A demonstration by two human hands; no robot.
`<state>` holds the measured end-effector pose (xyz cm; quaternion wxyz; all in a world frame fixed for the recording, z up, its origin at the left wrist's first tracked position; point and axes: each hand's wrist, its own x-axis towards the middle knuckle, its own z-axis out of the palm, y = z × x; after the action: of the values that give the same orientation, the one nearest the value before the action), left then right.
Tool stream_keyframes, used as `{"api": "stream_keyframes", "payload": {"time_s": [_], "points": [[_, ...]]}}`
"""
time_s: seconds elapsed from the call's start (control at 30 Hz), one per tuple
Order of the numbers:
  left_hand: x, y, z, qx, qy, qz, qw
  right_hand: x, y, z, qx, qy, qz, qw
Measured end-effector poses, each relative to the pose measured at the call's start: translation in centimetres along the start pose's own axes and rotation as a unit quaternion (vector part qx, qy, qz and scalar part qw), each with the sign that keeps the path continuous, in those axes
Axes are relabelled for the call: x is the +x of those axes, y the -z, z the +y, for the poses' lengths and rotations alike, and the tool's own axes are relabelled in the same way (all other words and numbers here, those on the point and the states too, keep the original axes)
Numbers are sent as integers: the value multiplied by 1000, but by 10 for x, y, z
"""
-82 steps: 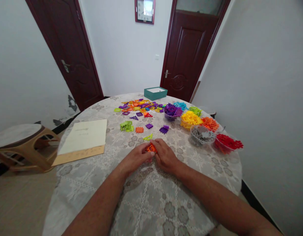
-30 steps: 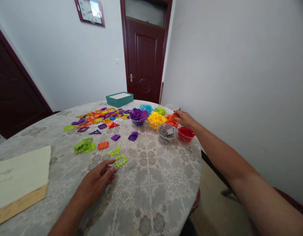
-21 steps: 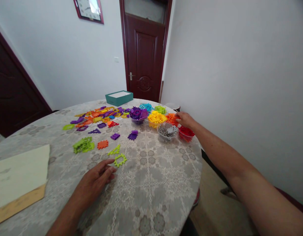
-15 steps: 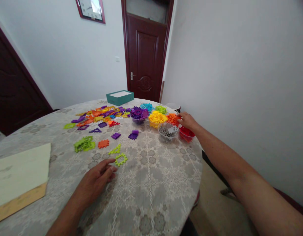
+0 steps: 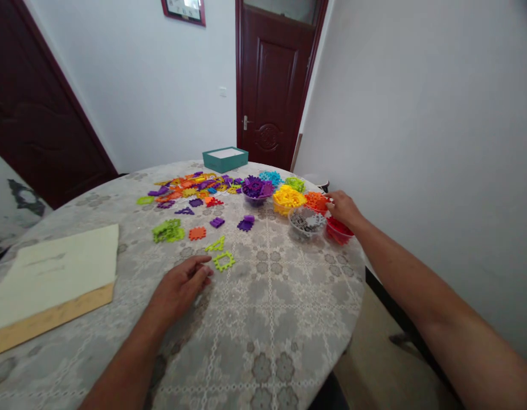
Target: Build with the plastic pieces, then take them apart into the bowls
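Observation:
My left hand [image 5: 184, 287] rests on the tablecloth with its fingers loosely stretched out and nothing in them. Just past its fingertips lies a lime-green square frame piece [image 5: 224, 261], with a lime-green triangle piece [image 5: 216, 245] behind it. At the right, my right hand [image 5: 343, 208] reaches to the bowl of orange pieces [image 5: 316, 201]. Its fingers are curled together at the bowl's near right side; what they pinch, if anything, is hidden. Below that hand stands a bowl of red pieces [image 5: 339, 231], and a clear bowl of grey pieces [image 5: 305, 222] is to its left.
Bowls of yellow [image 5: 287, 199] and purple pieces [image 5: 255, 191] stand farther left. A mixed pile of interlocking pieces [image 5: 190, 188] spreads across the back, before a teal box [image 5: 225, 159]. Stacked lime-green pieces [image 5: 168, 230] and a pale board [image 5: 62, 273] lie left.
The camera view has turned left and slightly down, so everything appears farther right and higher. Both hands keep nearly the same places beside the lime-green frame and the orange bowl.

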<state>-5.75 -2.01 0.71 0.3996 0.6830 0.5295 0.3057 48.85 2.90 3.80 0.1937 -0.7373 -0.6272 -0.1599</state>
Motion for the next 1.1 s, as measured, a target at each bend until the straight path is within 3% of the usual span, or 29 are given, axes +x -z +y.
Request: {"api": "stream_keyframes", "payload": {"time_s": [0.13,0.23,0.33,0.47,0.57,0.67,0.77,0.9,1.1], "points": [[0,-1,-2,-32,11,42,999,-10,16,-16,19,25,105,994],[1,-1,-6,-32,22,65,997,-26,32,-57,91,69,142,983],[3,-2,-13,-22,18,68,997,-51,39,-118,188,152,54,969],[4,-4,-22,-11,-1,61,998,-85,20,-198,302,265,-123,907],[4,-6,-25,-6,-7,56,998,-99,-8,-245,340,281,-180,879],[3,-6,-25,10,-11,54,998,-102,-31,-278,329,267,-208,881],[2,-6,-23,26,-14,52,998,-101,-43,-299,312,261,-224,885],[2,-7,-21,43,-19,48,998,-101,-49,-306,312,257,-231,885],[4,-11,-23,-39,-3,42,998,-119,-50,-309,428,236,-143,861]]}}
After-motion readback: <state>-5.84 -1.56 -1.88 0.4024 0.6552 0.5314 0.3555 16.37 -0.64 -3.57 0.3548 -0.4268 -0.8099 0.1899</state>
